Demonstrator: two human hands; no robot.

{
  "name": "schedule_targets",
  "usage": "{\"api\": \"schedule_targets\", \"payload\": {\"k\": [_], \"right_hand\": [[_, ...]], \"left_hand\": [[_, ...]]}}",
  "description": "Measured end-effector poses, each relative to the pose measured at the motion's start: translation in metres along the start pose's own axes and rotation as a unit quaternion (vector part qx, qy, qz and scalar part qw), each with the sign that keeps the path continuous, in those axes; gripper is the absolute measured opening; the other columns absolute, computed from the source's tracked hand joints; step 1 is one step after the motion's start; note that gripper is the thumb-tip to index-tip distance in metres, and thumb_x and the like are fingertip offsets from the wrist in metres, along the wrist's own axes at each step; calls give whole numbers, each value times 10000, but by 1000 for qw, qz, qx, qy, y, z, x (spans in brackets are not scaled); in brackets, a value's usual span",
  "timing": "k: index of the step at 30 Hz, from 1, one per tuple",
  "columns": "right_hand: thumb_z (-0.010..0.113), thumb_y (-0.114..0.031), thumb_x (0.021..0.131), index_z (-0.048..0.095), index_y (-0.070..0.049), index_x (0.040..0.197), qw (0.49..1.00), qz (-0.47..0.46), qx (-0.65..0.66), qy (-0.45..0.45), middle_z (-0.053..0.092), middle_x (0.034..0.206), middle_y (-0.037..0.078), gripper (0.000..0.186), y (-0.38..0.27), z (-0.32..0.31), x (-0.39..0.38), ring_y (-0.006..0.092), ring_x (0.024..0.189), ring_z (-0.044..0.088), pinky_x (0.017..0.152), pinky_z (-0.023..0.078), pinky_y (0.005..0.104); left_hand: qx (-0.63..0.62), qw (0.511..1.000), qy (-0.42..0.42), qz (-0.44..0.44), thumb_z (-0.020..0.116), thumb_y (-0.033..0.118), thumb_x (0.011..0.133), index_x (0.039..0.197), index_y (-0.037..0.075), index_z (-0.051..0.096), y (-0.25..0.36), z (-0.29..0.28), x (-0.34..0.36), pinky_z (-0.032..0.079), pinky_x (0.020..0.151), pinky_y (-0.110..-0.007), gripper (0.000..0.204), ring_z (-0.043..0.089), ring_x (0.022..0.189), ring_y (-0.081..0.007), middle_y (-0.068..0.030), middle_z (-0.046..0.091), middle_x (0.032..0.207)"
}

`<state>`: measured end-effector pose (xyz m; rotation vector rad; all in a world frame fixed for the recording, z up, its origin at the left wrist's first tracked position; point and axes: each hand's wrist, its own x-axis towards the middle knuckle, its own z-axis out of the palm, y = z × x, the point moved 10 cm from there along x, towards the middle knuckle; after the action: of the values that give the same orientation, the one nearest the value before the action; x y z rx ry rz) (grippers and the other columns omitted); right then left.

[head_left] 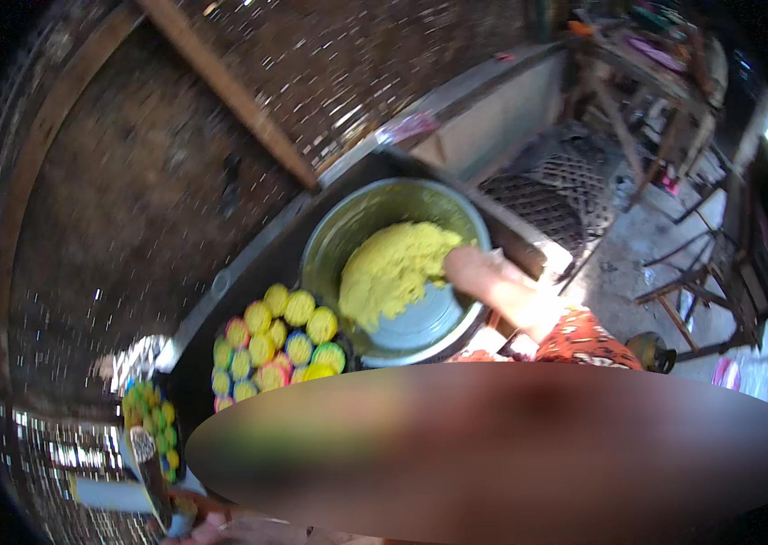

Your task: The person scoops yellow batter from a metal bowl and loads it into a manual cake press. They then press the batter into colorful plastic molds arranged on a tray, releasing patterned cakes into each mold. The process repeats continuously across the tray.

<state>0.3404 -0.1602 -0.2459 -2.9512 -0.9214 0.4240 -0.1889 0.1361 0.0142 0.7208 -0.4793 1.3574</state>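
A wide metal basin point(319, 263) holds a mound of soft yellow dough point(393, 268); its bare bottom shows on the near side. My right hand point(472, 270) reaches in over the basin's right rim, its fingers curled at the edge of the dough and partly hidden. Left of the basin stand several small colourful cups point(261, 347) packed close together, filled with yellow dough. At the lower left edge my left hand point(209, 527), blurred and partly cut off, appears closed round a small bluish cup point(182, 520). A large smeared patch hides much of the lower picture.
Another group of filled cups point(155, 422) stands farther left. A dark ledge edged by a pale beam point(220, 283) runs behind the basin, below a woven wall point(120, 209). At the right are a wooden stand point(638, 68), a lattice mat point(538, 195) and a wooden chair point(707, 282).
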Motion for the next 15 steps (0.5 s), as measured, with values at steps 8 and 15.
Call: {"api": "schedule_targets", "payload": {"k": [8, 15], "right_hand": [[513, -94, 782, 587, -59, 932, 960, -207, -89, 168, 621, 767, 120, 171, -12, -72, 5, 279, 717, 626, 579, 483, 387], [516, -81, 747, 589, -75, 911, 926, -332, -123, 128, 621, 757, 99, 179, -73, -36, 40, 241, 711, 626, 596, 491, 358]], "left_hand": [[31, 999, -13, 21, 567, 265, 808, 1180, -95, 361, 28, 23, -19, 463, 767, -381, 558, 505, 955, -321, -271, 494, 1062], [68, 996, -4, 50, 569, 301, 800, 1199, -85, 354, 37, 27, -22, 442, 813, -400, 595, 476, 1012, -329, -266, 474, 1108]]}}
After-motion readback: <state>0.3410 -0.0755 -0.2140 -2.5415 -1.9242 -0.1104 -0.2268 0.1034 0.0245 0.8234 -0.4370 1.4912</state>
